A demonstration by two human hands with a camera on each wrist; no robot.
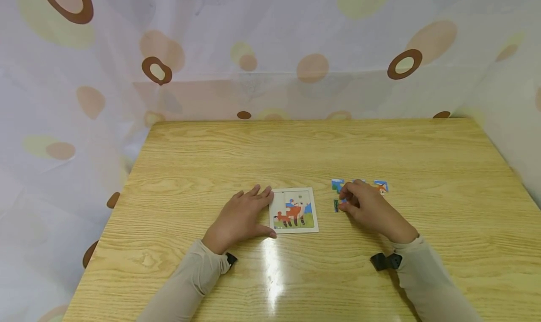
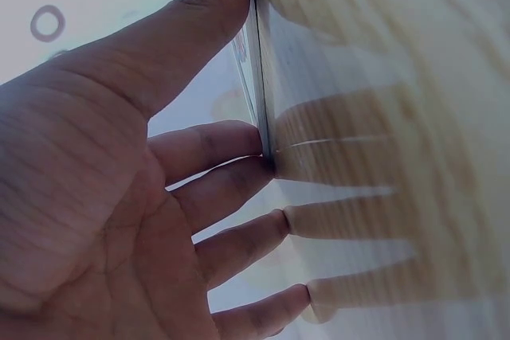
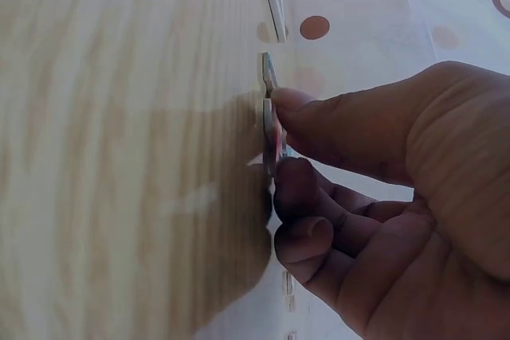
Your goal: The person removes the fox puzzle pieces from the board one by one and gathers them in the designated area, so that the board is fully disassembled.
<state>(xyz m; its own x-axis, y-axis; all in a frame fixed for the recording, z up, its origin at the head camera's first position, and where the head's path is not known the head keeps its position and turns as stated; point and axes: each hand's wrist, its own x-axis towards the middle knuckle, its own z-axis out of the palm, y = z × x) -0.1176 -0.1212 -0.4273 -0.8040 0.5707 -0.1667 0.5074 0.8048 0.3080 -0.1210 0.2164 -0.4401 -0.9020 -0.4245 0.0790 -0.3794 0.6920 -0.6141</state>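
Observation:
A square jigsaw puzzle tray (image 1: 314, 209) with a pale border lies on the table, partly filled with a picture of a red-and-white animal on grass. At its left side, my left hand (image 1: 243, 216) rests with fingers spread, index fingertip at the upper left corner and thumb by the lower one. To the right of the tray, my right hand (image 1: 367, 207) pinches a puzzle piece (image 3: 269, 129) with red on it between thumb and curled fingers, low over the table. The hand hides much of that piece in the head view.
Around the right hand lie loose pieces: a blue-and-green one (image 1: 337, 183), one with an orange animal head (image 1: 381, 186) and a dark green one (image 1: 336, 205). The wooden table (image 1: 211, 148) ends at a spotted cloth (image 1: 274, 40) behind and at the sides.

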